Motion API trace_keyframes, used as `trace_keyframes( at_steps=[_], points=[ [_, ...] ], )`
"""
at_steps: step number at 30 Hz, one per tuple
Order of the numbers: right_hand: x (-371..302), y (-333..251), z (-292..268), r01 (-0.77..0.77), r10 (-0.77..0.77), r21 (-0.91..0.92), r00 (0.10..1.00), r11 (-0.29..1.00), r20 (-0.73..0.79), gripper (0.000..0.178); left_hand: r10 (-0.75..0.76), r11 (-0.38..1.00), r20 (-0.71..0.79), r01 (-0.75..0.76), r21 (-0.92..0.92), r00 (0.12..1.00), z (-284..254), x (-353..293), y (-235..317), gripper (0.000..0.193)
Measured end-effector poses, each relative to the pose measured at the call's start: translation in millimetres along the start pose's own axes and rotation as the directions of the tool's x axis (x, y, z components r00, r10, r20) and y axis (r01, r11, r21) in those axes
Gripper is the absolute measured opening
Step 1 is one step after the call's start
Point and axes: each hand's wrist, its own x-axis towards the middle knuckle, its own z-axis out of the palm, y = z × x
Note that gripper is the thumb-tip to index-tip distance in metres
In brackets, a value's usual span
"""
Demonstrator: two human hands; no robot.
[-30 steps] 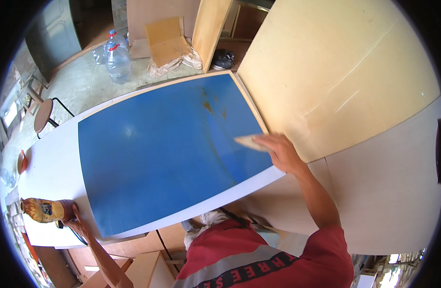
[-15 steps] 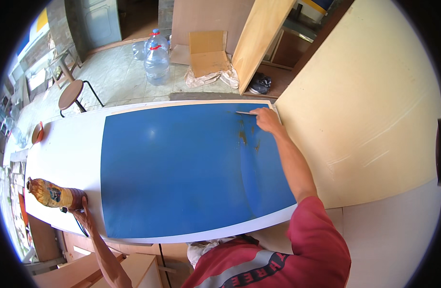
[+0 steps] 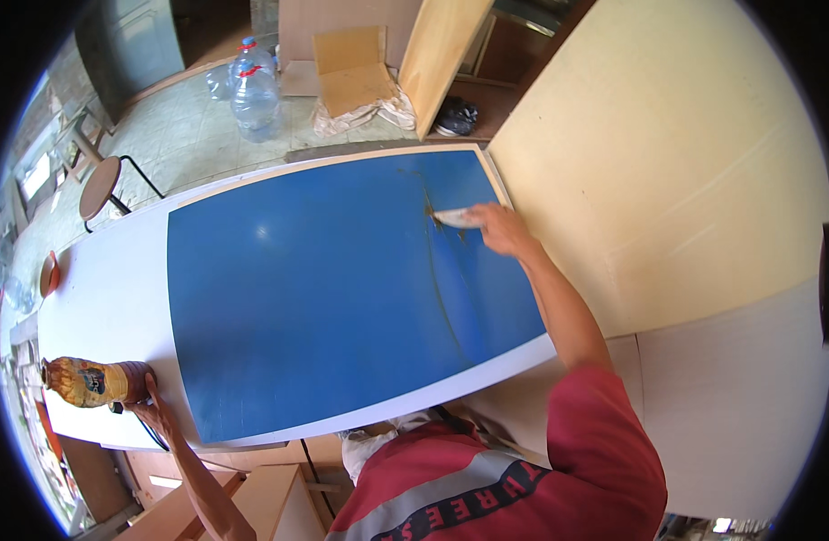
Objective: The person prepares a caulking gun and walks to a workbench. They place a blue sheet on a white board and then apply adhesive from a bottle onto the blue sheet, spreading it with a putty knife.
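A large blue sheet (image 3: 324,288) lies flat on a white-topped table (image 3: 108,288). My right hand (image 3: 502,229) is closed on a thin, pale flat spreader (image 3: 451,217), whose edge meets the blue surface near its far right part. There a brown, sticky-looking smear (image 3: 429,213) sits, and a thin dark line of it curves toward me. At the table's left end, my left hand (image 3: 155,411) is wrapped round the base of a plastic bottle (image 3: 97,382), stained yellow-brown. The bottle is tilted on its side, its neck pointing left.
A small orange-red bowl (image 3: 50,274) stands at the table's far left edge. Beyond are a round stool (image 3: 101,193), clear water jugs (image 3: 255,104) and folded cardboard (image 3: 351,74). A tall cream panel (image 3: 649,180) rises on the right.
My right hand has drawn the spreader toward me, and its flat face shows more now. The smear has stretched into a long thin curved line. My left hand still holds the bottle.
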Motion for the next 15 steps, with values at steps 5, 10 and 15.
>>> trace_keyframes(
  at_steps=[5,10,15],
  points=[
    [-173,-53,-2,-0.014,0.012,0.016,0.997,1.0,0.082,0.056,0.008,0.999,0.039,-0.006,-0.048,0.999,2,-3,15,0.109],
    [-290,-105,-13,-0.128,0.116,0.044,0.97,0.991,0.212,0.057,-0.075,0.997,0.081,0.077,-0.026,0.994,-3,-8,34,0.109],
    [-270,-131,-47,-0.136,0.14,0.149,0.99,0.979,-0.017,0.054,0.023,0.993,0.037,-0.018,-0.114,0.999,3,-10,28,0.108]
  ],
)
